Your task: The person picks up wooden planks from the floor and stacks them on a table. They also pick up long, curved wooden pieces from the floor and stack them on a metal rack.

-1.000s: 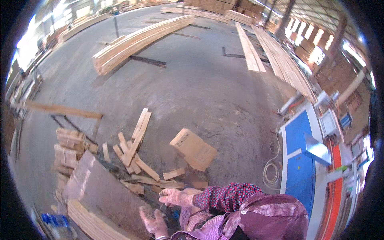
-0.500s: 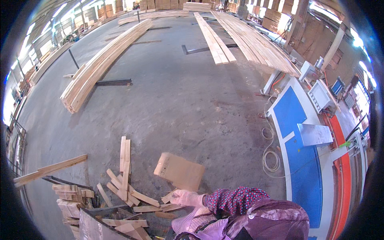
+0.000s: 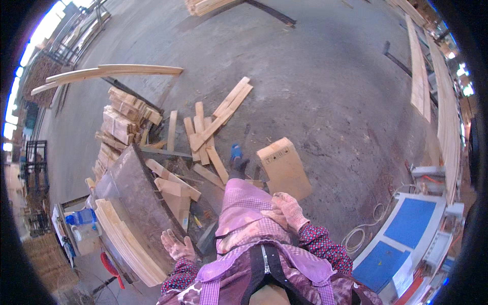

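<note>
My left hand (image 3: 178, 246), in a pale glove, is open with its fingers spread. It is beside the right end of a stack of long pale boards (image 3: 127, 244) on a worn brown table (image 3: 134, 188); no contact shows. My right hand (image 3: 290, 209), gloved too, is closed in front of my checked lilac apron (image 3: 244, 201). What it holds, if anything, is hidden. Just beyond that hand a cardboard box (image 3: 284, 173) lies on the floor. Loose wooden offcuts (image 3: 208, 137) are scattered ahead, left of the box.
Stacked short wood pieces (image 3: 119, 119) stand behind the table. A blue-and-white machine (image 3: 396, 239) is at the right, with a coiled pale hose (image 3: 354, 239) on the floor beside it. Long planks (image 3: 419, 76) lie at the far right. A blue-topped jug (image 3: 81, 223) sits at the left.
My view has turned down and to the left, bringing the table and its board stack into sight. My left hand has come into view, and my body now faces the offcuts.
</note>
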`<action>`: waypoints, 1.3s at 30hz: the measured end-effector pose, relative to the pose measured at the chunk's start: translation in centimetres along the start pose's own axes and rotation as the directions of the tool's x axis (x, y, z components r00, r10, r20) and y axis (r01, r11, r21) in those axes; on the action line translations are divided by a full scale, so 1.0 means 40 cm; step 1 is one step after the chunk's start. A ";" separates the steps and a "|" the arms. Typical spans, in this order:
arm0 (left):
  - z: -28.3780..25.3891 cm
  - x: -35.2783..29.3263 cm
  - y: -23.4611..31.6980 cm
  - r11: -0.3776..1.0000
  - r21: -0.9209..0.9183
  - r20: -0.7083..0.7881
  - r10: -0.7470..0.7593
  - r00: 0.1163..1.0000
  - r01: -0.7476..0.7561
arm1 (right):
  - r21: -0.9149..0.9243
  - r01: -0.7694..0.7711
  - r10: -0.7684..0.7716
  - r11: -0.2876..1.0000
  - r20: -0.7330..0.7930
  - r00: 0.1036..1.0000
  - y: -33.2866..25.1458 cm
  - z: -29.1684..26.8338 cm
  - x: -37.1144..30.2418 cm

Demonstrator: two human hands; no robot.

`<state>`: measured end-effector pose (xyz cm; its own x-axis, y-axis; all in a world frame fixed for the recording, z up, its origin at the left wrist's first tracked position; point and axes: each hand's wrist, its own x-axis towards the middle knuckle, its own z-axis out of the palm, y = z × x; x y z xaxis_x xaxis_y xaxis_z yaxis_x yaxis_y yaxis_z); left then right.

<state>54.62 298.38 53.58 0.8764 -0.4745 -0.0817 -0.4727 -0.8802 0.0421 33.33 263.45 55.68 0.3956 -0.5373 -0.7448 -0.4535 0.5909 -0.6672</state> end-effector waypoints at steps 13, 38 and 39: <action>0.012 0.401 0.109 0.977 -0.211 0.269 0.032 0.963 0.026 | -0.144 0.155 -0.132 0.977 0.155 0.979 -0.295 0.141 0.406; 0.221 1.682 1.327 0.667 -0.329 0.773 0.597 0.214 -0.668 | -0.375 0.307 -0.416 0.875 -0.254 0.873 -0.860 -0.331 0.994; 0.211 1.694 1.371 0.640 -0.312 0.772 0.601 0.205 -0.702 | -0.315 0.310 -0.405 0.897 -0.305 0.862 -0.888 -0.380 1.000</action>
<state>87.31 217.96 41.95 -0.1752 -0.6254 -0.7604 -0.8894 -0.2307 0.3947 53.10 211.83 49.73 0.2809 -0.8862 -0.3684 -0.5355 0.1739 -0.8265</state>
